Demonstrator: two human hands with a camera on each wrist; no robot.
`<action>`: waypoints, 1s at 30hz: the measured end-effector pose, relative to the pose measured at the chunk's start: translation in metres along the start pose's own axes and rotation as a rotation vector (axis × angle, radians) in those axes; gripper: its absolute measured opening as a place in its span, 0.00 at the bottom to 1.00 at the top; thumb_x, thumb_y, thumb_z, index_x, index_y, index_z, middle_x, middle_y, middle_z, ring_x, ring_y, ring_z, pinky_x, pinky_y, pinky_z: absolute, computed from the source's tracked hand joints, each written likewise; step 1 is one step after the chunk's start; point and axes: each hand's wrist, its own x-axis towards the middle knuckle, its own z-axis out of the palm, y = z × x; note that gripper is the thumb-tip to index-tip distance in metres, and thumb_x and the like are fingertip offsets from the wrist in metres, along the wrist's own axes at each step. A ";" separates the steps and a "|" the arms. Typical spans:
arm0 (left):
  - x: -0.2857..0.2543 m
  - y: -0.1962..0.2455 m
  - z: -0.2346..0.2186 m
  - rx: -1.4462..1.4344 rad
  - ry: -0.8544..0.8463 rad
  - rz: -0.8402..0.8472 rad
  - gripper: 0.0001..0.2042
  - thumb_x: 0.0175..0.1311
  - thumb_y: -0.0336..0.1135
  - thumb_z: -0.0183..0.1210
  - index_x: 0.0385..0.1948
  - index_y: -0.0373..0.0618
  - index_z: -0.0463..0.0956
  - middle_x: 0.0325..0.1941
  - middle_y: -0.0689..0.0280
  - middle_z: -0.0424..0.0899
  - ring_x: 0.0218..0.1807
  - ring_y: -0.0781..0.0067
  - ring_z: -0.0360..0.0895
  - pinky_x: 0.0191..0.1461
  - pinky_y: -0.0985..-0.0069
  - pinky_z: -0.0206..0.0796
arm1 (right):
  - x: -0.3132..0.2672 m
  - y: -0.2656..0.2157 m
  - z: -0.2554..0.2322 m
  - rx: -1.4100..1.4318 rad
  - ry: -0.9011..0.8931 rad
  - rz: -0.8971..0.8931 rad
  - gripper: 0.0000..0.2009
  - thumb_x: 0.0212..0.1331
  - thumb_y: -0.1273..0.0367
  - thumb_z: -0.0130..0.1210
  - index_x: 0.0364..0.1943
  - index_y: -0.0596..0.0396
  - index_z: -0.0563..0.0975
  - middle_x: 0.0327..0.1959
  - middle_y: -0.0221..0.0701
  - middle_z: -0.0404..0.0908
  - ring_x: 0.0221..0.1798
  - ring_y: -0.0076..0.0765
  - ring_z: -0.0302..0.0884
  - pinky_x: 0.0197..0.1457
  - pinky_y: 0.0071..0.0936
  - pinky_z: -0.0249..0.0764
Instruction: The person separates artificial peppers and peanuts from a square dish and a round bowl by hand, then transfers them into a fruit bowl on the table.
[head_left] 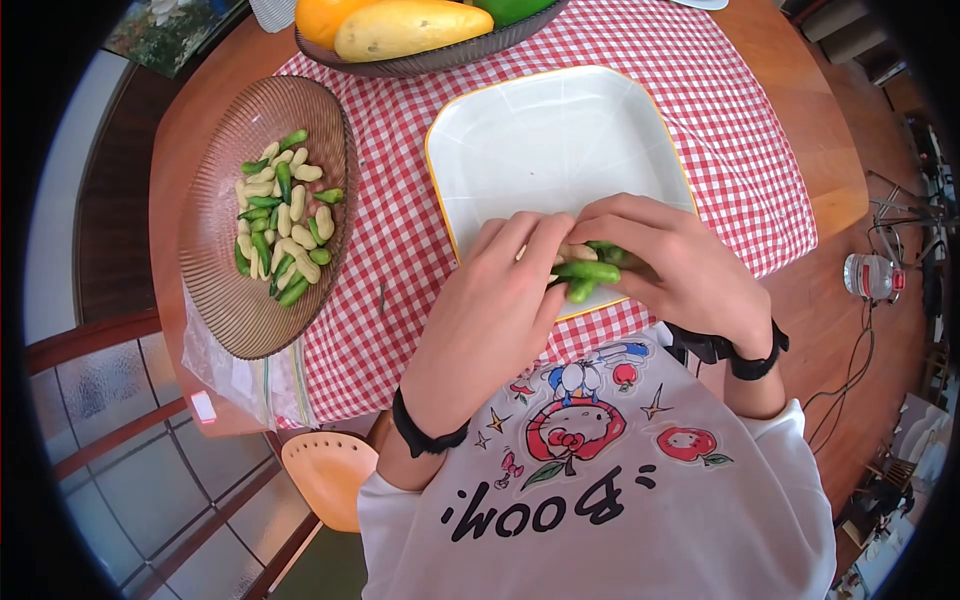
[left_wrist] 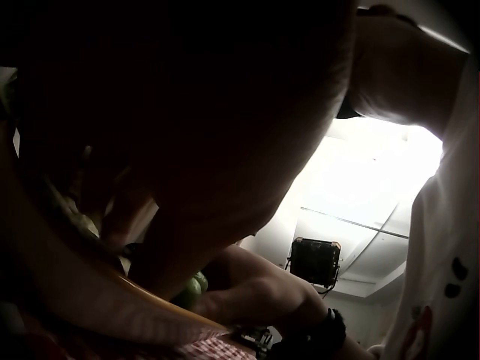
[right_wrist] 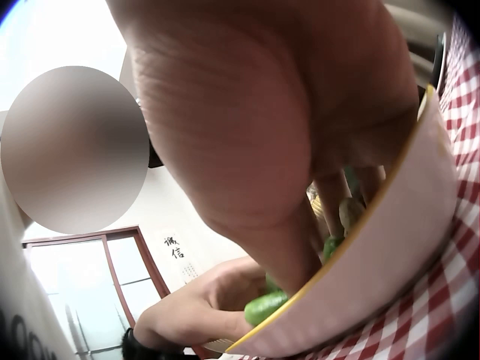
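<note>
At the near edge of a white tray with a yellow rim (head_left: 550, 130), both hands cup a small cluster of green peppers (head_left: 588, 271) and peanuts (head_left: 575, 251). The left hand (head_left: 495, 305) curls round its left side, the right hand (head_left: 690, 262) round its right, and their fingertips are partly hidden. In the right wrist view, a green pepper (right_wrist: 266, 307) shows between the right hand (right_wrist: 232, 127) and the left hand (right_wrist: 199, 304), just over the rim. The left wrist view is dark, with a green piece (left_wrist: 196, 285) by the right hand (left_wrist: 251, 289).
A ribbed oval bowl (head_left: 215, 240) on the left holds peanuts and green peppers. Behind the tray, a dark bowl (head_left: 430, 62) carries yellow, orange and green produce. A checkered cloth (head_left: 385, 215) covers part of the table; a plastic bag (head_left: 240, 375) lies at its left edge.
</note>
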 end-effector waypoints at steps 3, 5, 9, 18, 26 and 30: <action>-0.005 -0.002 -0.002 0.025 0.031 0.037 0.26 0.61 0.24 0.66 0.63 0.36 0.73 0.59 0.52 0.78 0.63 0.48 0.76 0.66 0.57 0.73 | -0.006 0.000 -0.005 -0.010 0.018 -0.051 0.24 0.53 0.80 0.69 0.57 0.58 0.80 0.60 0.40 0.82 0.61 0.55 0.81 0.62 0.45 0.82; -0.007 -0.004 -0.005 0.037 0.028 0.031 0.27 0.61 0.26 0.68 0.64 0.37 0.73 0.62 0.52 0.77 0.66 0.48 0.74 0.69 0.56 0.70 | -0.011 -0.003 -0.010 -0.102 0.013 -0.004 0.26 0.53 0.78 0.70 0.60 0.55 0.80 0.64 0.40 0.81 0.64 0.54 0.80 0.66 0.45 0.81; -0.012 0.000 -0.010 0.150 0.044 -0.016 0.31 0.59 0.31 0.71 0.66 0.40 0.73 0.70 0.52 0.72 0.73 0.47 0.69 0.75 0.52 0.63 | -0.016 -0.008 -0.018 -0.107 0.007 0.027 0.28 0.54 0.76 0.72 0.63 0.50 0.80 0.67 0.40 0.79 0.65 0.57 0.80 0.67 0.45 0.80; -0.006 0.002 -0.003 0.141 0.034 -0.023 0.36 0.62 0.34 0.72 0.73 0.41 0.67 0.73 0.47 0.68 0.73 0.43 0.69 0.73 0.51 0.65 | -0.008 -0.012 0.003 -0.198 0.059 0.097 0.33 0.55 0.64 0.76 0.68 0.47 0.78 0.66 0.42 0.77 0.65 0.57 0.77 0.65 0.47 0.79; -0.007 0.005 0.008 0.087 0.035 -0.033 0.33 0.68 0.30 0.66 0.74 0.39 0.64 0.66 0.48 0.72 0.65 0.42 0.74 0.67 0.55 0.73 | -0.002 -0.011 0.014 -0.069 0.088 0.080 0.23 0.62 0.68 0.71 0.60 0.59 0.80 0.58 0.42 0.79 0.51 0.53 0.85 0.55 0.45 0.83; -0.006 0.006 0.006 0.016 0.012 -0.081 0.30 0.70 0.29 0.64 0.73 0.39 0.66 0.64 0.49 0.73 0.63 0.42 0.76 0.64 0.56 0.73 | -0.002 -0.008 0.015 -0.018 0.071 0.108 0.24 0.60 0.67 0.72 0.60 0.58 0.80 0.60 0.41 0.79 0.52 0.54 0.85 0.55 0.44 0.83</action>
